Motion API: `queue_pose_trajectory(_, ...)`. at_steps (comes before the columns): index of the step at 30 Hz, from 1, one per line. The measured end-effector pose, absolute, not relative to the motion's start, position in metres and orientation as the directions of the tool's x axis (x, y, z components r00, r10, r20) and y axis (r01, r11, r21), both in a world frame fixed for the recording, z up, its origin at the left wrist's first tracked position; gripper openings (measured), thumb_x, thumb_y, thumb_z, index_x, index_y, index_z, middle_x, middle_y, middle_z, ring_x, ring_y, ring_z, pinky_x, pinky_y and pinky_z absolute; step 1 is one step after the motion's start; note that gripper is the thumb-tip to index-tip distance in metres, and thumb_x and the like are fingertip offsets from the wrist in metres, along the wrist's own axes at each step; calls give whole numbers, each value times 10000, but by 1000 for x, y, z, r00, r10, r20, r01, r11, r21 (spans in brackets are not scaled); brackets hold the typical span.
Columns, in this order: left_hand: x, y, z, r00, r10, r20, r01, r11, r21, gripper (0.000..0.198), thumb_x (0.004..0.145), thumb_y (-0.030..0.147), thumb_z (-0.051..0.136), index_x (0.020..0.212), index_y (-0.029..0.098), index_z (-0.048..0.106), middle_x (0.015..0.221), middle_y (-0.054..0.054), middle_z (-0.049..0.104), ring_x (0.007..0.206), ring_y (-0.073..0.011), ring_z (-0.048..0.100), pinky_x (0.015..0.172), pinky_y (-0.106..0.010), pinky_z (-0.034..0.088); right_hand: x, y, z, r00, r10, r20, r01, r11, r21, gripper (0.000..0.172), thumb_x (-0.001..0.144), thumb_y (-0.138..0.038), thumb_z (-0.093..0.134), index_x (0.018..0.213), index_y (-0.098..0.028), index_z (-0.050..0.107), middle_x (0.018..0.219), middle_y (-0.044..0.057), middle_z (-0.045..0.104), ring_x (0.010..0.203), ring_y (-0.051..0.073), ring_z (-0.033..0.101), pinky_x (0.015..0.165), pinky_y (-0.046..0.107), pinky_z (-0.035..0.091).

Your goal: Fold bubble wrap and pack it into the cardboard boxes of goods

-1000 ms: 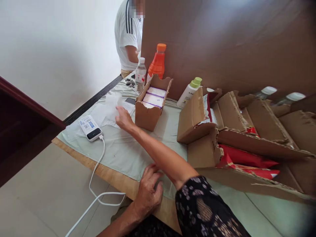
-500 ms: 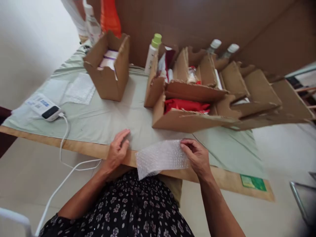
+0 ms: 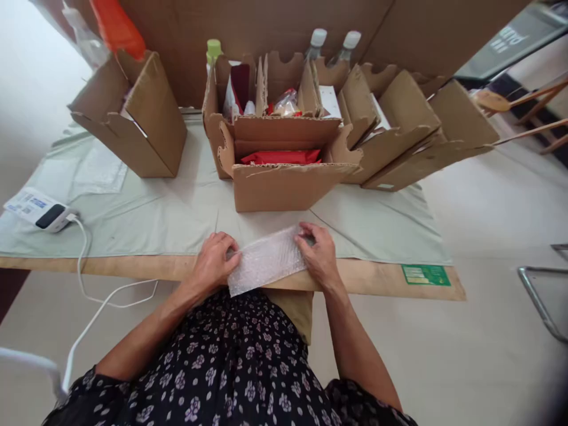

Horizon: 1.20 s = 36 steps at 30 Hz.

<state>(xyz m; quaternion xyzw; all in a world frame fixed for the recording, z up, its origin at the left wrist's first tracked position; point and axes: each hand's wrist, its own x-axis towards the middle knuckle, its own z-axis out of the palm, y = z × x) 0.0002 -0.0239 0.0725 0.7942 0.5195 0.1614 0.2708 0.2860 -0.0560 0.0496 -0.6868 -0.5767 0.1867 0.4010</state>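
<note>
Left hand [image 3: 213, 267] and right hand [image 3: 320, 255] each grip one end of the bubble wrap sheet [image 3: 266, 261], which I see spread flat just in front of the cardboard box [image 3: 284, 188], nothing laid on it yet.

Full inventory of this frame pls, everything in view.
clear bubble-wrap sheet: 1, clear, near edge of wooden table
open brown cardboard boxes: several, brown, along the back
red packets: count unclear, red, in front box
white-capped bottles: 2, white caps, behind boxes
green-capped bottle: 1, green cap, behind boxes
orange bottle: 1, orange, far left
pale green cloth: 1, green, over the table
white power bank with cable: 1, white, left on cloth
green sticker: 1, green, table's right edge
left hand: 1, grips sheet's left end
right hand: 1, on sheet's right end
</note>
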Motion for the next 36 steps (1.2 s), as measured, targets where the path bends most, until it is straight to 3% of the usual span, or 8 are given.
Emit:
queue_pose_trajectory(4, -5, -14, 103, 415, 900, 133, 620, -387, 683, 57, 859, 172, 591, 892, 210, 617, 852, -14, 701, 754, -185, 643, 676, -315, 530, 287, -66, 77, 279, 883, 378, 587, 156, -795, 77, 901, -298, 665, 940, -241, 699, 916, 37, 732, 954, 233, 698, 935, 434, 559)
queue_pose_trajectory(9, -13, -10, 123, 491, 618, 614, 561, -763, 320, 248, 835, 11, 570, 941, 229, 623, 1133, -59, 723, 1294, -281, 598, 1090, -487, 485, 292, -91, 94, 218, 781, 585, 630, 345, -696, 111, 888, -160, 654, 912, -265, 628, 1051, 37, 742, 1223, 273, 670, 1052, 503, 522)
queue_pose_trajectory(13, -34, -24, 98, 675, 622, 397, 548, -783, 294, 345, 769, -15, 526, 1009, 210, 629, 1341, -125, 653, 1392, -335, 535, 1169, -597, 415, 306, -118, 66, 138, 920, 368, 738, 152, -657, 177, 890, -165, 569, 1018, -263, 642, 1140, 59, 771, 1268, 303, 652, 1061, 558, 496)
queue_pose_trajectory(18, -51, -32, 81, 457, 796, 396, 667, -602, 440, 239, 866, 100, 569, 1072, 208, 623, 1271, -130, 675, 1267, -310, 623, 1110, -554, 495, 317, -130, 54, 305, 916, 261, 721, -44, -691, 237, 959, -363, 595, 1146, -249, 688, 1187, 91, 754, 1211, 287, 665, 1052, 512, 510)
queue_pose_trajectory(24, -35, -9, 71, 446, 834, 323, 755, -545, 365, 374, 900, 252, 584, 1266, 188, 621, 1305, -144, 670, 1309, -355, 586, 1115, -576, 477, 280, -56, 56, 193, 949, 251, 793, 0, -609, 334, 932, -442, 624, 1154, -210, 715, 1127, 131, 761, 1157, 340, 641, 1009, 531, 489)
queue_pose_trajectory(29, -25, -5, 74, 568, 785, 247, 701, -619, 355, 493, 886, 281, 610, 1366, 170, 580, 1464, -180, 578, 1454, -386, 446, 1177, -583, 404, 252, -36, 58, 159, 937, 312, 740, 97, -666, 175, 921, -300, 615, 1030, -233, 734, 879, 61, 758, 952, 285, 665, 929, 490, 514)
queue_pose_trajectory(33, -18, -2, 91, 649, 719, 248, 628, -690, 361, 721, 858, 363, 689, 1506, 158, 449, 1562, -194, 498, 1524, -394, 350, 1230, -594, 314, 250, -70, 78, 120, 862, 492, 585, 339, -737, 103, 952, -201, 609, 936, -268, 685, 1074, 43, 760, 1159, 252, 667, 1054, 488, 509)
queue_pose_trajectory(36, -22, 4, 95, 732, 674, 99, 600, -707, 374, 733, 829, 337, 706, 1498, 155, 464, 1370, -170, 661, 1364, -371, 546, 1214, -626, 313, 254, -98, 82, 17, 913, 408, 363, 375, -853, 133, 968, -154, 583, 955, -270, 646, 1211, 48, 747, 1260, 240, 661, 1086, 488, 523)
